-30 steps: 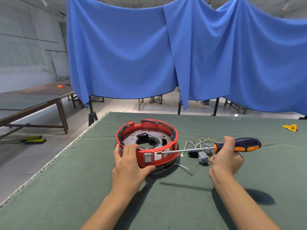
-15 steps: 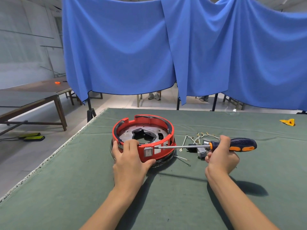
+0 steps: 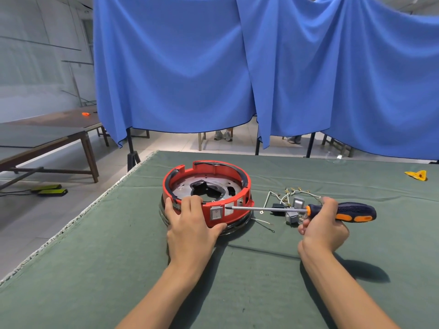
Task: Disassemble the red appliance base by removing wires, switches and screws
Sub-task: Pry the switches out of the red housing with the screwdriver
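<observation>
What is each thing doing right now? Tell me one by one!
red appliance base: lying flat on the green table, open on top.
left hand: gripping the base's near wall.
right hand: gripping the screwdriver handle.
screwdriver: level, tip at the base's side beside the switch.
switch: still in the base wall.
loose wires and parts: lying on the table, removed.

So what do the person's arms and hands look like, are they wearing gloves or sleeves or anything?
No gloves and no sleeves in view. Both forearms are bare from the bottom edge of the picture up to the wrists. The left hand and the right hand are bare too, with no ring, watch, bracelet or strap showing on the sides that face the camera. No markings or cables anywhere on them.
</observation>
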Motion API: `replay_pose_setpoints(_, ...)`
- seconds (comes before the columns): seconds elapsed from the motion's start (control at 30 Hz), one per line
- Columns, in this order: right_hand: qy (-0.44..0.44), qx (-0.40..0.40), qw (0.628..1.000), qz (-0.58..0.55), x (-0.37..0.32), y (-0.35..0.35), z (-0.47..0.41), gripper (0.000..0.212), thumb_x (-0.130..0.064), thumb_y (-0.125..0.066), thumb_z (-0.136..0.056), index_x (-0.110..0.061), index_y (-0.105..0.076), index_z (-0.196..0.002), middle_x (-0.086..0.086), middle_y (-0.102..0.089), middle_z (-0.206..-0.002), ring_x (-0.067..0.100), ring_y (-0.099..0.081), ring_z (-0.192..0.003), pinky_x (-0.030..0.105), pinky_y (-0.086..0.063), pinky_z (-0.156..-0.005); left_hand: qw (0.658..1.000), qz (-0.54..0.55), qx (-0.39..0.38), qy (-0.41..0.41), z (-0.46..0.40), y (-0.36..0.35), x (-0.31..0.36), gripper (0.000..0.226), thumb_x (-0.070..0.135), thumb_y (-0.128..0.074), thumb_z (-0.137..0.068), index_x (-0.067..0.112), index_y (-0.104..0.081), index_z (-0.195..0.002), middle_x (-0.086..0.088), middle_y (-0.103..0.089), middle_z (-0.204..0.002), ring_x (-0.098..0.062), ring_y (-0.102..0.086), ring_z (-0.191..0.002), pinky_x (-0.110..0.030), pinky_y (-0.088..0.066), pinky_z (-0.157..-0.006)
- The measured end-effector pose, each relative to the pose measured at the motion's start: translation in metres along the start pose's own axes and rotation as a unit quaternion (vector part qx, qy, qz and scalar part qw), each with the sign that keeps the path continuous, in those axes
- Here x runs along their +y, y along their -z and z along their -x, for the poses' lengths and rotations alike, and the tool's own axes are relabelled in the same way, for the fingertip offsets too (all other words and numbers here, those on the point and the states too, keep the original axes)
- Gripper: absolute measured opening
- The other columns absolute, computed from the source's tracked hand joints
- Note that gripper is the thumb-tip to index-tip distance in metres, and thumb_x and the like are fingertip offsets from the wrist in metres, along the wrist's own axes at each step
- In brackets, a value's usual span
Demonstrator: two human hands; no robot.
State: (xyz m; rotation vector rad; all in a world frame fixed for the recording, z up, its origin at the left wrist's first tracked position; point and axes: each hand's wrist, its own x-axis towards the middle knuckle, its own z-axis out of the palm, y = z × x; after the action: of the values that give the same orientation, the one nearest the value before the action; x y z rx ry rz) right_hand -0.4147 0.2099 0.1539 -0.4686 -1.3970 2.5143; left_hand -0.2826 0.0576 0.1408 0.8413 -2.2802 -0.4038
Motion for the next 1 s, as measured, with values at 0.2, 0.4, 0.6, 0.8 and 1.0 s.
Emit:
replay_pose_setpoints(0.2, 0.013, -0.009, 1.000, 0.003, 0.003, -0.001, 0.002, 0.028, -0.035, -0.061, -0.075, -0.009, -0.056, -0.065, -0.006, -0.053, -0.043, 0.007, -0.039, -0.032, 0.017, -0.028, -0.034, 1.000, -0.001, 0.000, -0.003, -0.001, -0.001, -0.001, 0.066, 0.051, -0.077, -0.068, 0.020, -0.043, -0.115, 0.005, -0.046, -0.123, -0.032, -0.017, -0.138, -0.054, -0.053, -0.078)
replay_pose_setpoints(0.4, -0.001, 0.012, 1.000, -0.002, 0.007, -0.006, 0.004, 0.028, -0.034, -0.059, -0.078, -0.013, -0.053, -0.060, -0.009, -0.049, -0.040, 0.006, -0.035, -0.030, 0.016, -0.026, -0.032, 0.999, 0.025, 0.008, -0.022, -0.001, -0.001, -0.004, 0.067, 0.046, -0.081, -0.065, 0.015, -0.049, -0.114, 0.001, -0.052, -0.122, -0.036, -0.019, -0.140, -0.055, -0.051, -0.082)
replay_pose_setpoints(0.6, -0.030, 0.030, 0.999, 0.019, 0.012, -0.020, -0.006, 0.027, -0.035, -0.056, -0.079, -0.014, -0.053, -0.062, -0.002, -0.052, -0.055, 0.011, -0.036, -0.037, 0.016, -0.023, -0.032, 0.997, 0.055, 0.015, -0.042, -0.001, -0.002, -0.007, 0.065, 0.042, -0.084, -0.062, 0.014, -0.050, -0.110, 0.001, -0.054, -0.119, -0.039, -0.021, -0.140, -0.055, -0.049, -0.085)
replay_pose_setpoints(0.8, -0.039, 0.021, 0.997, 0.063, 0.016, -0.041, -0.018, 0.028, -0.035, -0.058, -0.079, -0.015, -0.053, -0.060, -0.004, -0.053, -0.052, 0.013, -0.044, -0.042, 0.024, -0.031, -0.039, 0.995, 0.076, 0.011, -0.061, -0.003, -0.002, -0.011, 0.067, 0.043, -0.085, -0.060, 0.015, -0.052, -0.111, 0.002, -0.056, -0.118, -0.037, -0.025, -0.139, -0.050, -0.043, -0.097)
replay_pose_setpoints(1.0, -0.015, 0.013, 0.993, 0.116, 0.017, -0.059, -0.026, 0.029, -0.041, -0.057, -0.070, -0.016, -0.055, -0.055, -0.005, -0.055, -0.050, 0.023, -0.051, -0.055, 0.036, -0.041, -0.057, 0.995, 0.078, -0.001, -0.068, -0.004, -0.001, -0.013, 0.066, 0.045, -0.084, -0.061, 0.017, -0.050, -0.111, 0.003, -0.055, -0.119, -0.036, -0.025, -0.140, -0.047, -0.039, -0.103)
